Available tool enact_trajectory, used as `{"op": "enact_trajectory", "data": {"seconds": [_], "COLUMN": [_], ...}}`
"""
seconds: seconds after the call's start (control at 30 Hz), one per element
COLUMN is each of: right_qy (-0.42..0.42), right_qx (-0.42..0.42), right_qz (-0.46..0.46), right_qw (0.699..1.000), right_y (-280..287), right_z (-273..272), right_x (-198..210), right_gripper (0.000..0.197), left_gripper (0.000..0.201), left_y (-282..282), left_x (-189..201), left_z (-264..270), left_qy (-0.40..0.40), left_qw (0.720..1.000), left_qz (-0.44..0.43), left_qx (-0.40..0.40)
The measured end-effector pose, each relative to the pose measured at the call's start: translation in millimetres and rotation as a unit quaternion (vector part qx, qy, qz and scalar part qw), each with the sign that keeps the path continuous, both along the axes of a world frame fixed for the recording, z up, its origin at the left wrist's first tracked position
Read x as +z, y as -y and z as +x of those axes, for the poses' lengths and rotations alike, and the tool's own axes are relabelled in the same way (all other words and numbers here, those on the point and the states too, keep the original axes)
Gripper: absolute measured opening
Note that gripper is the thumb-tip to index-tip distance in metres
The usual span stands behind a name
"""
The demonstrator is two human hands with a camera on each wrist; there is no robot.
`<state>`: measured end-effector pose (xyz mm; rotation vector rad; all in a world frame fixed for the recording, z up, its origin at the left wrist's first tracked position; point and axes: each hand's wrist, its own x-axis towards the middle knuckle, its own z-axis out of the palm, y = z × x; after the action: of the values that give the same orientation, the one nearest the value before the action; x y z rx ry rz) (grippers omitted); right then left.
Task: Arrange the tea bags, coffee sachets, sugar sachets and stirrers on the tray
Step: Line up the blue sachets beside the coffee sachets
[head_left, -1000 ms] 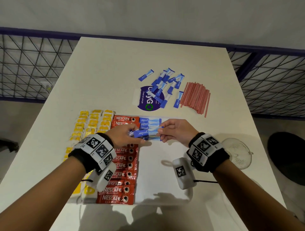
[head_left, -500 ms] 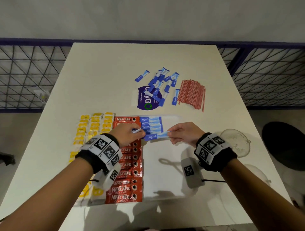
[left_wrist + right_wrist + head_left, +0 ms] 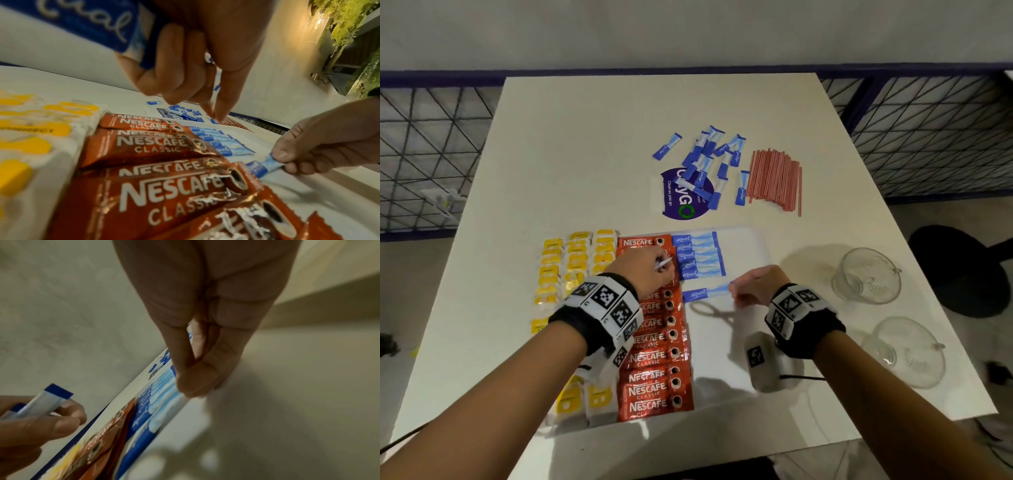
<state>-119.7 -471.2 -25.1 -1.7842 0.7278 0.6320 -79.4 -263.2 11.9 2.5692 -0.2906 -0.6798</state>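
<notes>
Pinching one blue sugar sachet (image 3: 703,293) by its end w/ right hand (image 3: 751,286), flat on tray (image 3: 753,240), at 6 o'clock of sugar row (image 3: 698,255). Gripped more sachets (image 3: 86,22) in left hand (image 3: 643,272), over coffee sachets (image 3: 654,359).

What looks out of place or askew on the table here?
The loose heap of blue sugar sachets lies jumbled at all angles over a purple round sticker beyond the white tray, unlike the neat blue row on it.
</notes>
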Motion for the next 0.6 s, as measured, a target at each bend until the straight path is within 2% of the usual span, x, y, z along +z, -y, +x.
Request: {"op": "enact_trajectory", "data": {"seconds": [0.1,0.47,0.6], "right_qy": [-0.013,-0.012,-0.023], "right_qx": [-0.01,-0.01,-0.018], "right_qz": [0.003,-0.02,-0.026], "right_qw": [1.0,1.0,0.999], "right_y": [-2,-13,-17], "right_z": [6,13,13], "right_x": [-1,-1,3], "right_gripper": [0.016,0.02,0.024], "left_gripper": [0.015,0.012,0.021], "left_y": [1,5,11], "left_x": [-3,-7,-3], "left_z": [1,4,3], "left_qy": [-0.007,-0.019,-0.019], "left_qw": [1.0,0.999,0.995], "left_qz": [-0.003,0.017,0.07], "left_qx": [-0.008,-0.036,-0.069]}}
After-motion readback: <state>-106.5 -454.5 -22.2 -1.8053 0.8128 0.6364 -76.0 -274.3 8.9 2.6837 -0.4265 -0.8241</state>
